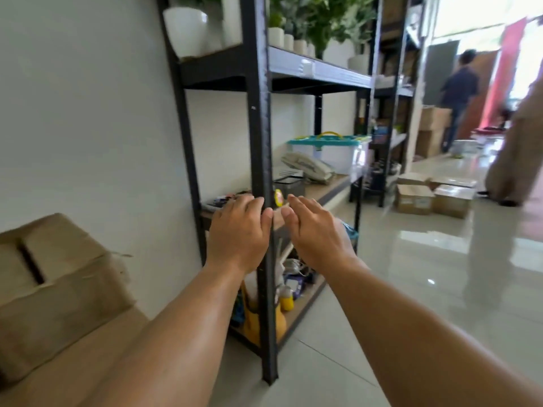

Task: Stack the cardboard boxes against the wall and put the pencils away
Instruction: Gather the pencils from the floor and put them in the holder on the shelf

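Both my hands are stretched out in front of a black metal shelf unit (261,113). My left hand (238,230) and my right hand (316,230) hover side by side near the shelf's front post, fingers relaxed, holding nothing. A cardboard box (55,283) with loose top flaps stands against the white wall at the lower left. Several more cardboard boxes (432,198) lie on the floor further down the room on the right. A black mesh holder (289,186) sits on the middle shelf just beyond my hands. No pencils are plainly visible.
The middle shelf carries a phone (308,167) and a clear tub with a teal lid (332,148). White pots with plants fill the top shelf. Clutter fills the bottom shelf. A person (458,95) stands far off near a doorway, beside stacked boxes (432,130). Glossy tiled floor spreads right.
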